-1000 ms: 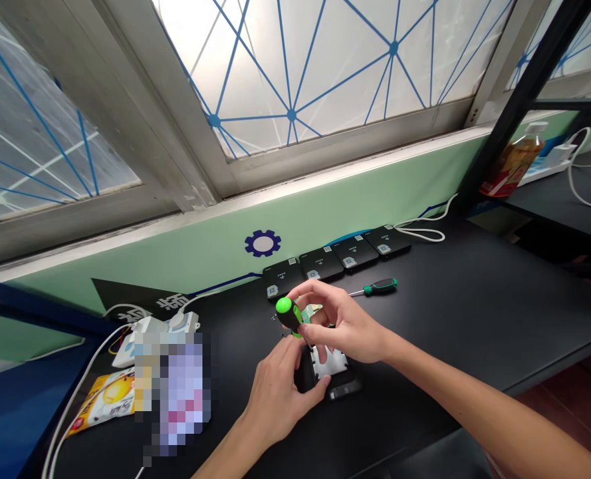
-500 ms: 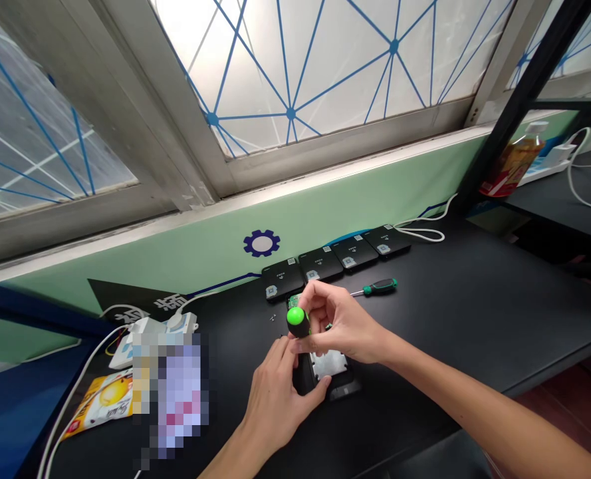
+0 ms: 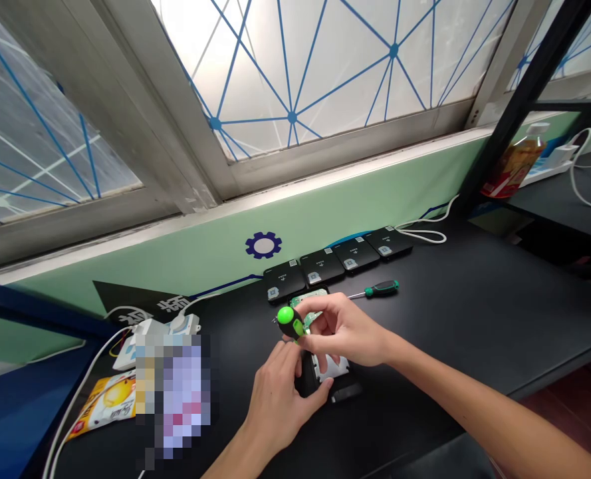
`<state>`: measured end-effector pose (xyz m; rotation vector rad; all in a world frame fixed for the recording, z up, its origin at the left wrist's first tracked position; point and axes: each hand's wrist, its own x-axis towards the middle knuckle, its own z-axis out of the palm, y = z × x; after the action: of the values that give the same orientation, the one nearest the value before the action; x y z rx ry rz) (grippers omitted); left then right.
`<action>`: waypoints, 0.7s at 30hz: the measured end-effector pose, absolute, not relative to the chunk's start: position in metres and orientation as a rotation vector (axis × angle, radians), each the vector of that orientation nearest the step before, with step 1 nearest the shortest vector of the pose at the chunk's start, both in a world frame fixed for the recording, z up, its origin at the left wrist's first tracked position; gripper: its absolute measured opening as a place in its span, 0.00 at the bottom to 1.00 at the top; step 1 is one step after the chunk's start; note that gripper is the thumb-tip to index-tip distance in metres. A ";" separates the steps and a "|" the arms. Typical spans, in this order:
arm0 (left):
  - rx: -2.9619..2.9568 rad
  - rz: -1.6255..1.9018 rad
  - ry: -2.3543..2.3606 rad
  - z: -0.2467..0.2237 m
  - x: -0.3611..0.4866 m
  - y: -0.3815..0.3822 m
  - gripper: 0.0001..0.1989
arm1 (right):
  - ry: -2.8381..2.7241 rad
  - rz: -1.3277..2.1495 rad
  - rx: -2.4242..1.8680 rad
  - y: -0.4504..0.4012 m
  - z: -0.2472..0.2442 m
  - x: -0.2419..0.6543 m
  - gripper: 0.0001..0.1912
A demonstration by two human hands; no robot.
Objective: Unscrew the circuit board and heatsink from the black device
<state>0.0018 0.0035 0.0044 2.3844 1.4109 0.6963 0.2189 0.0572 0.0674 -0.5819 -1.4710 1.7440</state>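
A black case [image 3: 348, 391] lies open on the black table, with a green circuit board [image 3: 309, 305] at its far end and a silvery metal plate [image 3: 332, 367] nearer me. My right hand [image 3: 342, 329] grips a screwdriver [image 3: 290, 322] with a black and bright green handle, held over the case; its tip is hidden. My left hand [image 3: 282, 386] rests on the left and near edges of the case, holding it between fingers and thumb. Beyond them lies a second screwdriver [image 3: 382, 288] with a dark green handle.
Several flat black boxes [image 3: 322, 267] line the wall. On the left are a white power strip [image 3: 143, 330], a yellow and white packet [image 3: 106, 402] and a blurred-out item [image 3: 185, 392]. A drink bottle [image 3: 517, 159] stands on the right shelf.
The screwdriver handle in my right hand has tilted and moved a little left, and more of the circuit board shows. My left hand has stayed on the case.
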 end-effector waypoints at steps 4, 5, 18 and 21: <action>2.405 0.721 1.397 0.005 0.002 0.003 0.11 | -1.445 1.745 -0.527 0.056 0.069 0.218 0.13; 2.408 0.722 1.396 0.005 0.002 0.003 0.11 | -1.436 1.749 -0.523 0.056 0.070 0.217 0.13; 2.472 0.796 1.390 -0.002 0.001 0.003 0.13 | -1.285 1.763 -0.529 0.059 0.061 0.214 0.29; 2.439 0.767 1.399 0.000 0.001 0.002 0.12 | -1.348 1.711 -0.566 0.058 0.061 0.214 0.23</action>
<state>0.0012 0.0024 -0.0003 2.4387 1.3994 0.7671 0.2144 0.0584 0.0612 -0.5656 -1.3484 1.7113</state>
